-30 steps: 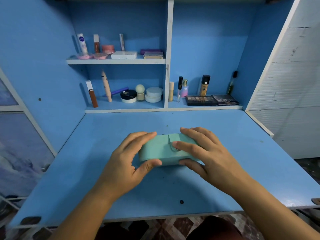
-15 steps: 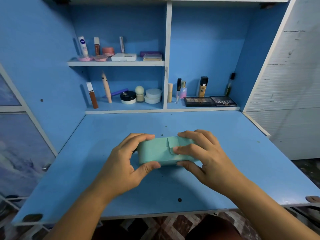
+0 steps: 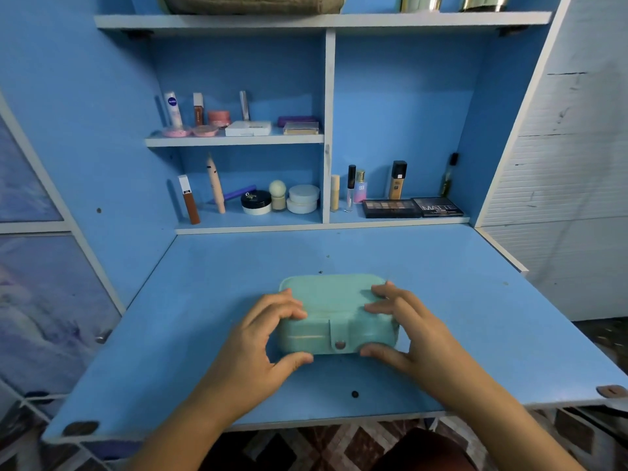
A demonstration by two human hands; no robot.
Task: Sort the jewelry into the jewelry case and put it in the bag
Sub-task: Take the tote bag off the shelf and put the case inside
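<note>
Case: the teal case (image 3: pixel 339 297) sits flat in the middle of the counter (image 3: pixel 492 300), nearer the front edge than the back and well away from both side edges.
Closure: the flap (image 3: pixel 338 329) comes down over the front wall and its snap (image 3: pixel 339 344) looks pressed home, facing me.
Left hand: my left hand (image 3: pixel 258 348) grips the left end of the case, fingers curled over the top and thumb against the bottom of the front wall.
Right hand: my right hand (image 3: pixel 414 334) grips the right end the same way, fingers on the lid and thumb low on the front.
Jewelry: none in view, and with the lid down I cannot tell what is inside.
Bag: a padded olive thing (image 3: pixel 251 3) on the top shelf may be the bag, but only its lower edge shows, so I cannot say for sure.
Risk, grip: I hold only by fingertips and thumbs at the two ends, so a quick lift could let the smooth case slip and drop onto the counter or off its front edge.
Risk, snap: if my fingers pull up on the lid while my thumbs hold the base, the snap could pop and spill whatever is inside.
Risk, reach: going up to the top shelf takes the case past the cosmetics (image 3: pixel 258 202) at the back, and a careless swing could knock the upright ones over.
</note>
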